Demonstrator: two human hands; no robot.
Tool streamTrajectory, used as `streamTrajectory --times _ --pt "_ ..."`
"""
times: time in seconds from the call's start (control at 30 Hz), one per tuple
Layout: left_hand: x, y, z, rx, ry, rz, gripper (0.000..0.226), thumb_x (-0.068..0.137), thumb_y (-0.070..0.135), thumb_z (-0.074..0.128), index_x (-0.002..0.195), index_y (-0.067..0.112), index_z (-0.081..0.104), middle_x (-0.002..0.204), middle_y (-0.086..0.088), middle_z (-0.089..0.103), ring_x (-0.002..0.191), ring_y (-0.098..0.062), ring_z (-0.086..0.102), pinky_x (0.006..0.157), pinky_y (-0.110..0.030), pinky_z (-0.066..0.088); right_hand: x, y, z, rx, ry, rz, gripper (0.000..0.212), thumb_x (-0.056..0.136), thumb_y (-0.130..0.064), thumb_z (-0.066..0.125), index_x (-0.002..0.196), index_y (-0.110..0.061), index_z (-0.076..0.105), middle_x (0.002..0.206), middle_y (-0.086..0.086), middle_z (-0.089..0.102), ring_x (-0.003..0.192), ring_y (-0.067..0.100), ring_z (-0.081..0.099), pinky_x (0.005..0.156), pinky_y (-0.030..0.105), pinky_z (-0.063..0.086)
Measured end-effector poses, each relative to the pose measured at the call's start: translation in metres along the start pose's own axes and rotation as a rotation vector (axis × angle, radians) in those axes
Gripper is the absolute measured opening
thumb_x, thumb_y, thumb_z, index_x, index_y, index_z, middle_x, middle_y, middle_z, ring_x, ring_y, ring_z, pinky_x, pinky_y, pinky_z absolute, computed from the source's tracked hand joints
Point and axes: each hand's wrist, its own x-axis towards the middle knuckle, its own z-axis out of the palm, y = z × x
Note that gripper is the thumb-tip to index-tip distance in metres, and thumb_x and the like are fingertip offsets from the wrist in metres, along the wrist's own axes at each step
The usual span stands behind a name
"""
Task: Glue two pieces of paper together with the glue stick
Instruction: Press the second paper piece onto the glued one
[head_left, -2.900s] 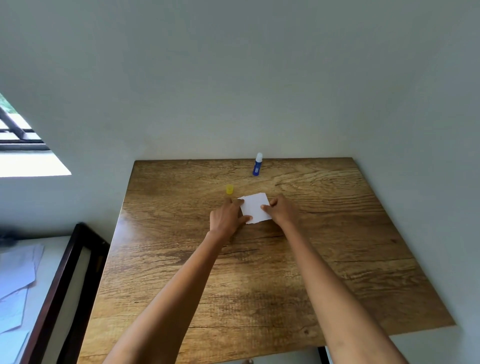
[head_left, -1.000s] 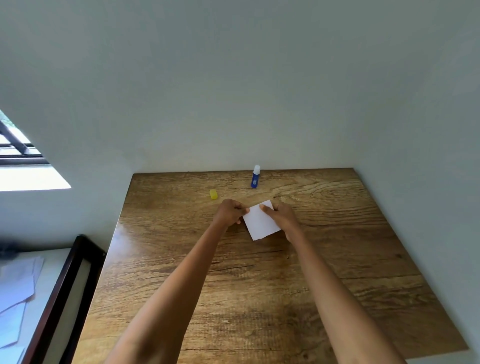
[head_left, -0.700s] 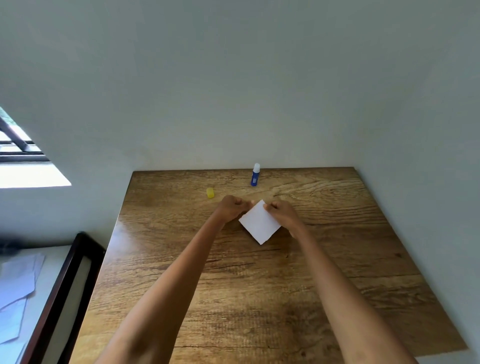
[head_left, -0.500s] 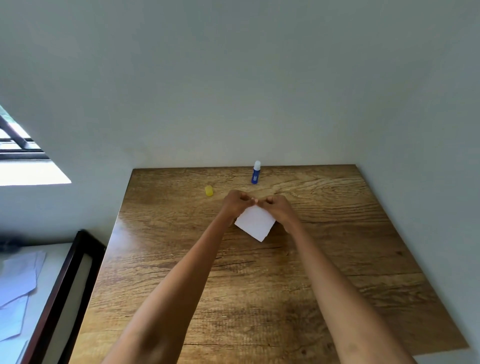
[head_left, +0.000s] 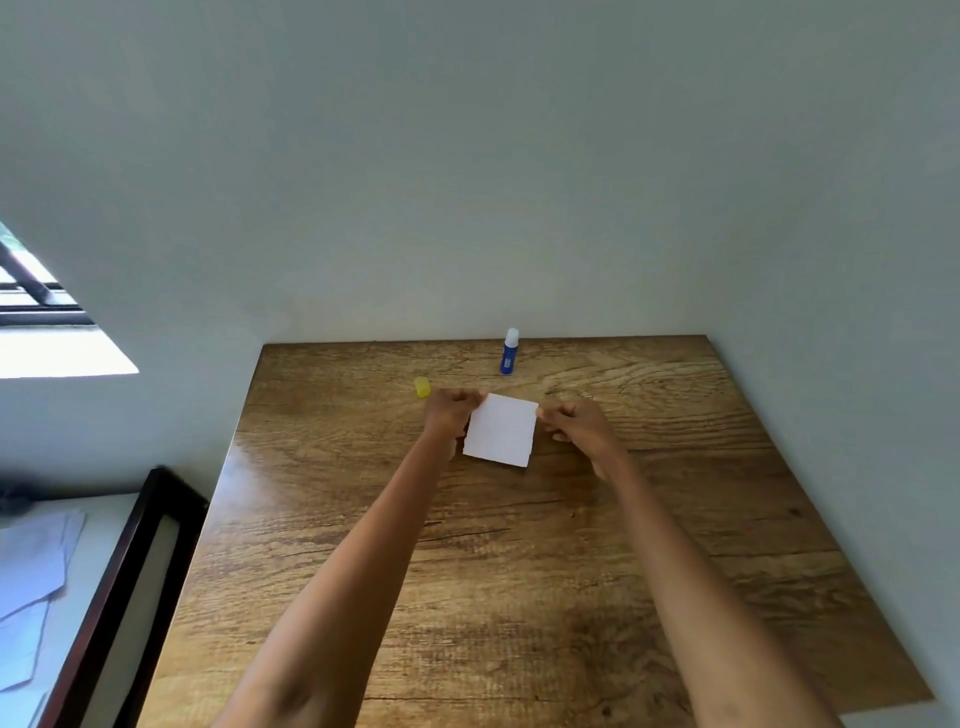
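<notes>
A: Filling most of the lower view, a brown wood-grain tabletop (head_left: 519, 597) is seen, pushed into a corner where pale grey-green painted walls (head_left: 467, 156) meet at its far and right edges.

B: And what is held above it?

A: A small white square of paper (head_left: 501, 429) is held by its two upper corners, hanging toward the camera. The upper left corner is pinched by the left hand (head_left: 449, 415), thumb and fingers closed tight on it. The upper right corner is gripped the same way by the right hand (head_left: 579, 426). Whether one sheet or two are held cannot be told, though a second edge seems to show along the bottom right.

B: What else is placed on the surface?

A: A blue glue stick with a white top (head_left: 509, 352) is stood upright near the far edge, well apart from the paper. A small yellow cap (head_left: 422, 387) is laid just beside the left hand.

B: And the room to the left?

A: A bright window with dark bars (head_left: 36, 312) is seen in the left wall. Below it, a dark wooden frame (head_left: 130, 582) is set beside the table, and pale loose sheets (head_left: 31, 571) are spread on a white surface beyond it.
</notes>
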Motion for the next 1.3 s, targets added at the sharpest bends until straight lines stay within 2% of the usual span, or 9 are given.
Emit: streamTrajectory --times 0.07,0.13,0.23,0.33,0.47,0.77,1.0,1.1,1.3 --pt "0.0 0.0 0.0 -0.029 0.002 -0.022 0.028 0.089 0.024 0.062 0.111 0.007 0.063 0.113 -0.01 0.062 0.092 -0.02 0.054 0.063 -0.028 0.046 -0.001 0.0 0.005 0.041 -0.036 0.019 0.024 0.086 -0.027 0.065 0.105 -0.012 0.067 0.1 -0.002 0.067 0.087 0.006 0.063 0.067 0.016 0.051" --pt "0.0 -0.002 0.001 -0.006 0.021 0.0 0.022 0.089 0.022 0.062 0.105 0.008 0.065 0.111 -0.01 0.064 0.087 -0.018 0.054 0.063 -0.028 0.047 -0.001 0.0 0.01 0.061 -0.031 0.023 0.024 0.088 -0.023 0.063 0.105 -0.006 0.066 0.101 0.001 0.066 0.085 0.007 0.063 0.067 0.017 0.053" --pt "-0.002 0.0 0.001 0.218 0.068 0.193 0.02 0.088 0.017 0.061 0.106 0.011 0.066 0.116 -0.006 0.066 0.094 -0.014 0.057 0.076 -0.028 0.048 0.0 0.0 0.014 0.044 -0.019 0.012 0.023 0.09 -0.02 0.061 0.104 -0.002 0.066 0.101 0.005 0.066 0.084 0.011 0.063 0.07 0.018 0.053" --pt "-0.004 0.01 0.002 0.449 -0.048 0.412 0.027 0.088 0.025 0.06 0.114 0.017 0.064 0.123 -0.001 0.062 0.107 -0.016 0.056 0.089 -0.033 0.045 0.001 -0.004 0.015 0.002 -0.055 0.001 0.022 0.089 -0.022 0.062 0.101 -0.005 0.068 0.097 0.004 0.067 0.082 0.01 0.064 0.071 0.018 0.052" --pt "-0.006 0.024 0.011 0.745 -0.181 0.498 0.02 0.087 0.035 0.061 0.097 0.022 0.072 0.108 0.004 0.07 0.101 -0.015 0.059 0.095 -0.042 0.041 -0.002 -0.013 0.017 -0.018 -0.113 -0.022 0.008 0.087 -0.024 0.063 0.085 -0.018 0.069 0.087 -0.003 0.069 0.079 0.005 0.064 0.069 0.016 0.048" --pt "-0.002 0.021 0.01 0.636 -0.121 0.463 0.018 0.09 0.02 0.058 0.096 0.01 0.072 0.103 -0.008 0.07 0.093 -0.021 0.061 0.077 -0.033 0.045 -0.005 -0.013 0.023 0.021 -0.051 -0.021 0.006 0.085 -0.024 0.066 0.081 -0.021 0.067 0.085 -0.003 0.07 0.078 0.007 0.065 0.065 0.017 0.049" --pt "0.01 0.018 -0.002 0.368 0.06 0.347 0.019 0.09 0.018 0.058 0.1 0.008 0.071 0.105 -0.01 0.07 0.085 -0.016 0.057 0.07 -0.028 0.041 -0.007 -0.005 0.019 -0.04 -0.1 0.02 0.02 0.084 -0.021 0.068 0.098 -0.007 0.069 0.085 0.002 0.069 0.074 0.008 0.062 0.062 0.016 0.049" --pt "0.01 0.015 -0.004 0.223 0.125 0.272 0.019 0.09 0.019 0.059 0.102 0.008 0.07 0.105 -0.01 0.069 0.08 -0.013 0.054 0.063 -0.024 0.039 -0.008 -0.004 0.015 -0.055 -0.106 0.022 0.013 0.085 -0.019 0.066 0.094 -0.011 0.07 0.086 0.001 0.07 0.074 0.006 0.061 0.06 0.016 0.049" --pt "0.005 0.007 -0.001 0.013 0.172 0.132 0.018 0.09 0.018 0.059 0.099 0.005 0.069 0.107 -0.01 0.068 0.086 -0.015 0.053 0.07 -0.028 0.039 -0.007 -0.002 0.02 0.025 -0.072 0.036 0.021 0.086 -0.024 0.065 0.102 -0.009 0.068 0.092 0.002 0.071 0.079 0.009 0.065 0.062 0.017 0.055"
